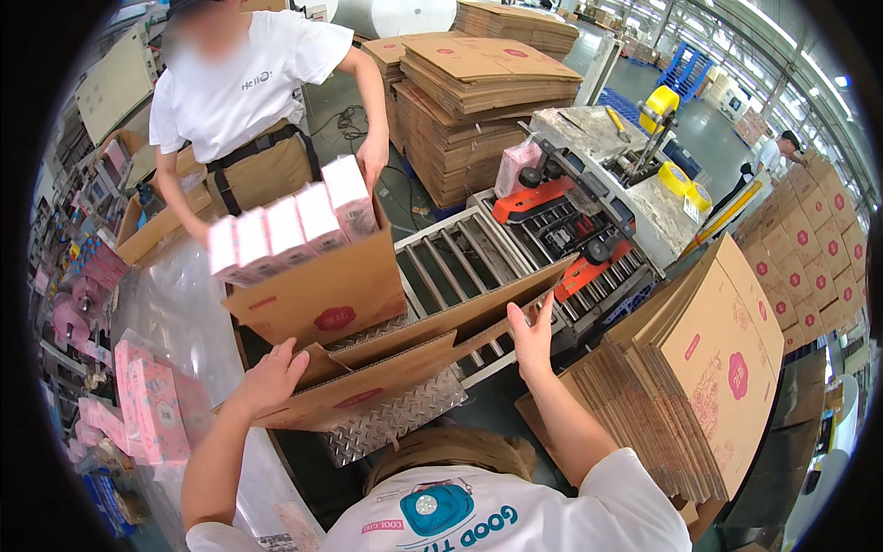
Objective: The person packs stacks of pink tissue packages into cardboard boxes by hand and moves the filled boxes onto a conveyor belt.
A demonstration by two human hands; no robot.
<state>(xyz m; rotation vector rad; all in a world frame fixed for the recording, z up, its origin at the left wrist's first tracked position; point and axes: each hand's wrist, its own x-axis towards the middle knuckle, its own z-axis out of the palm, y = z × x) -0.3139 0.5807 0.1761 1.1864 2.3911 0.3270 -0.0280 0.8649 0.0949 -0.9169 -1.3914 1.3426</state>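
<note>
white shirt [589, 506] | left hand [269, 375], right hand [533, 340] spread against near carton [368, 391] | filled carton [340, 296], roller conveyor [455, 253] beyond

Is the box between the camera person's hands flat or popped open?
Partly open: the cardboard box shows a narrow gap between its long sides. Its underside is hidden.

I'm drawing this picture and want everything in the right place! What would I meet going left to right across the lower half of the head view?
Pink packs → left hand → right hand → stack of flat cartons.
</note>
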